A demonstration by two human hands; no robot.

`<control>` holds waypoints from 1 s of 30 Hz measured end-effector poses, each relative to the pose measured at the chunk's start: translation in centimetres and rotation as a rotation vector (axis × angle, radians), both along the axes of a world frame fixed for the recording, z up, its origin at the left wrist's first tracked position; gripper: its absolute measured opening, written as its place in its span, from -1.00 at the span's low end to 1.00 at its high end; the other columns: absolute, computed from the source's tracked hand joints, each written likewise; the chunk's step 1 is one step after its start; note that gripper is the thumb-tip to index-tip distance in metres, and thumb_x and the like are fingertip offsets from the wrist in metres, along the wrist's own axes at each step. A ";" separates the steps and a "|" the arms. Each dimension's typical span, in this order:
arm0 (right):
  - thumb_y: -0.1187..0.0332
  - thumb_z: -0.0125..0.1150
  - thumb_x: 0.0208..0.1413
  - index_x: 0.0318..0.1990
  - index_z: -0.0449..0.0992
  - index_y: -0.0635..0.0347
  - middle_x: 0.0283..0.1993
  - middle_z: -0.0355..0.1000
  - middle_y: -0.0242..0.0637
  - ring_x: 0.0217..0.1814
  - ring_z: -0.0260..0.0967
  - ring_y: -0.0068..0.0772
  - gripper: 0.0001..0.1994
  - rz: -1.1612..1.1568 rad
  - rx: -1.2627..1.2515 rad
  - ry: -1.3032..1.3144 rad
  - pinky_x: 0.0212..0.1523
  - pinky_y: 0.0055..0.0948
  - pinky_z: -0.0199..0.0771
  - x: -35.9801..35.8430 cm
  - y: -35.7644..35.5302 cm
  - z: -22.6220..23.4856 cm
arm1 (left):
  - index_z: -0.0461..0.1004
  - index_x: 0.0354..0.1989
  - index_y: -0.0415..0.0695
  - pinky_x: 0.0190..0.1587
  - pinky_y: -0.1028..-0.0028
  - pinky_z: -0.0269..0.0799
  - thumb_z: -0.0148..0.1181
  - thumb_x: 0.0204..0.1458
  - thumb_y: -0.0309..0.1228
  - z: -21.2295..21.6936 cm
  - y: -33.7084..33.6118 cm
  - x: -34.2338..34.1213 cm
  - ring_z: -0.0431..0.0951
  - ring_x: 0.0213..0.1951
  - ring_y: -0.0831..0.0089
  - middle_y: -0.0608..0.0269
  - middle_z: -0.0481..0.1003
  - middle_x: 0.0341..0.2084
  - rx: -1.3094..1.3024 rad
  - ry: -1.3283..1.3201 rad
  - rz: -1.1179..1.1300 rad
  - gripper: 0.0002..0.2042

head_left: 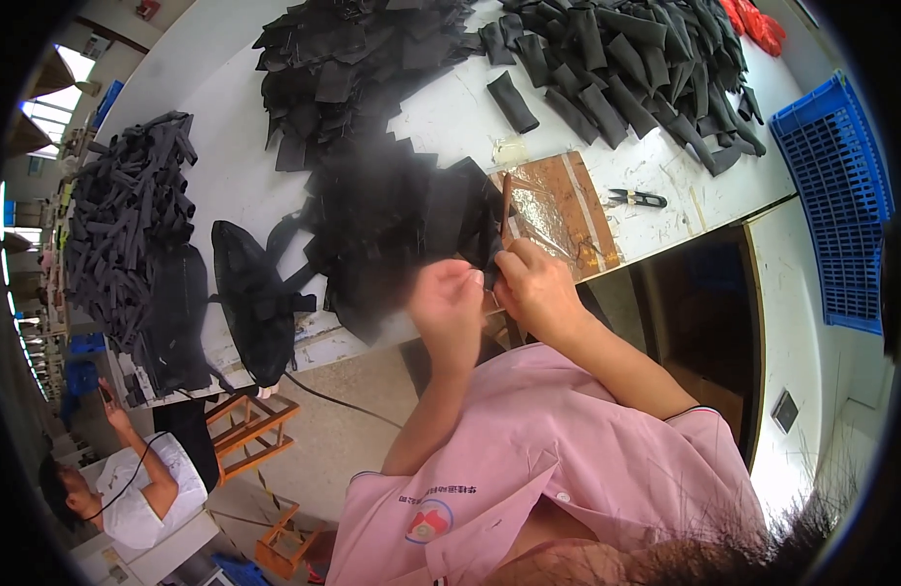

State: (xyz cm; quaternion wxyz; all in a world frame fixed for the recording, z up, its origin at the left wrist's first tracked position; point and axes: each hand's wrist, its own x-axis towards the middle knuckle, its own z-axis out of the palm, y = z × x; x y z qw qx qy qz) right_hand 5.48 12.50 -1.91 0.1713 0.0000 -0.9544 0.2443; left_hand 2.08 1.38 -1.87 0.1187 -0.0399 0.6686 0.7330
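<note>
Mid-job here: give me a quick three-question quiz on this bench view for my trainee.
1. True or false: both hands are at the black fabric piece near the bench edge.
2. Which tool lies on the white table right of the brown work board? A) small snips B) hammer C) tape measure
3. Fill in: the crate at the right edge is coloured ____.

Key
1. True: the left hand and right hand both pinch it.
2. A: the small snips.
3. Blue: the blue crate.
</note>
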 end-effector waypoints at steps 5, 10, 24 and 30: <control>0.54 0.17 -0.21 -0.49 0.45 0.30 -0.56 0.34 -0.31 -0.62 0.27 -0.47 -0.93 -0.095 -1.153 -0.227 -0.59 -0.56 0.24 -0.2 1.3 0.4 | 0.30 -0.30 -0.29 -0.73 0.72 0.01 0.03 -0.20 -0.72 1.1 -1.7 -2.1 0.16 -0.75 0.77 0.25 0.38 -0.52 0.744 -0.391 -0.371 -0.77; 0.46 0.15 -0.05 -0.43 0.43 0.21 -0.59 0.25 -0.46 -0.60 0.11 -0.70 -0.95 0.008 -2.213 -0.552 -0.60 -0.72 0.09 0.0 0.2 0.8 | 0.35 -0.35 -0.32 -0.65 0.75 0.11 -0.06 -0.23 -0.75 -0.8 -0.6 -2.2 0.24 -0.67 0.77 0.30 0.40 -0.49 0.028 0.249 -0.136 -0.78; 0.34 0.10 0.04 -0.43 0.39 0.18 -0.20 0.24 -0.48 -0.32 0.19 -0.64 -0.88 0.293 -2.018 -0.256 -0.32 -0.65 0.23 0.5 1.4 1.9 | 0.24 -0.07 -0.37 -0.71 0.79 0.03 0.02 -0.20 -0.71 5.0 -1.4 -0.7 0.27 -0.64 0.77 0.15 0.44 -0.43 0.387 -0.115 -0.540 -0.59; 0.45 0.05 0.02 -0.47 0.35 0.27 -0.28 0.31 -0.27 -0.44 0.26 -0.57 -0.90 0.146 -0.853 0.177 -0.44 -0.58 0.29 0.2 2.1 3.6 | 0.42 -0.27 -0.27 -0.40 0.70 0.35 0.06 -0.07 -0.66 4.1 0.3 0.0 0.40 -0.45 0.67 0.28 0.43 -0.42 0.131 0.287 -0.252 -0.84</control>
